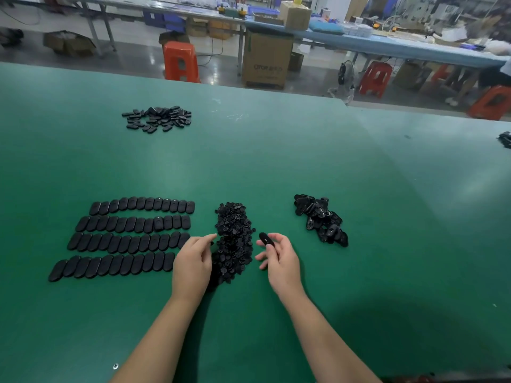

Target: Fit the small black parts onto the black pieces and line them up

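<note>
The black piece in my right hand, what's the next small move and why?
Probably bring the left hand across and press its small part into the black piece pinched in the right hand. The left fingertips seem to hold something tiny just off the pile of small parts, and the bottom row looks shorter than the others.

Arms: we see two bare forearms, no sleeves in view up to the frame's lower edge.
Left hand [192, 262]: we see no glove, ring or watch.
Right hand [279, 257]: we see it bare as well, wrist unadorned.
Nails: we see them short and unpainted, where visible.
</note>
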{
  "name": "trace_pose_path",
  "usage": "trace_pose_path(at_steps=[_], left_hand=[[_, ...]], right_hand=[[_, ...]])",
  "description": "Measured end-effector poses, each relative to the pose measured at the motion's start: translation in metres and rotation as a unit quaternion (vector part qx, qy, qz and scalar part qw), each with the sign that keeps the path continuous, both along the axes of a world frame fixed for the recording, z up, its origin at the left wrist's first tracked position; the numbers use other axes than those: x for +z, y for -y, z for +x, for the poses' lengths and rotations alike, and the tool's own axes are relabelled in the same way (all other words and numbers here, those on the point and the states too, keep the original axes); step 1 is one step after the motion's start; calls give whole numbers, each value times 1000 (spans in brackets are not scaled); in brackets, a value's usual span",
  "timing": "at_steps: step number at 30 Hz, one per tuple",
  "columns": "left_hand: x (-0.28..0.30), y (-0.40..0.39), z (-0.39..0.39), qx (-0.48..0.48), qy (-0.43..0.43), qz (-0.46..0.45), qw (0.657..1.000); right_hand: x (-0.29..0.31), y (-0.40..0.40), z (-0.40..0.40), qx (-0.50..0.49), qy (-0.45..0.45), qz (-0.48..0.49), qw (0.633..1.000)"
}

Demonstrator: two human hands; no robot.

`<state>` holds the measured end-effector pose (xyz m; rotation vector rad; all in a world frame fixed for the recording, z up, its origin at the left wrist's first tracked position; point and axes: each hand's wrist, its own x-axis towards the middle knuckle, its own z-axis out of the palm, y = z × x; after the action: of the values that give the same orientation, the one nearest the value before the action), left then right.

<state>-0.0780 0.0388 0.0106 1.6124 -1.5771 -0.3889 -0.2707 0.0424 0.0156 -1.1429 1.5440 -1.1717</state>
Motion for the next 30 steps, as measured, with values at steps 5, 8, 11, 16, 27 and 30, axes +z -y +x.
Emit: trace_pose_path(at_steps=[5, 8, 11, 16, 27, 30], left_hand=[[1, 2, 1, 16, -21, 17, 1000], [4, 3, 0, 35, -41, 39, 998], [8, 6, 2, 48, -67, 48, 995], [16, 13, -3, 51, -356, 133, 924], [29, 15, -34, -15, -376, 172, 910], [33, 15, -44, -36, -181, 153, 971]], right_hand=[[-1, -2, 1, 2, -17, -7, 1000], [-4, -2, 0, 10, -47, -22, 999], [-4, -2, 0, -1, -29, -29, 999], [-5, -1, 1, 6, -32, -25, 999], [-7, -1, 1, 26, -48, -30, 998], [-7, -1, 1, 34, -49, -32, 998]])
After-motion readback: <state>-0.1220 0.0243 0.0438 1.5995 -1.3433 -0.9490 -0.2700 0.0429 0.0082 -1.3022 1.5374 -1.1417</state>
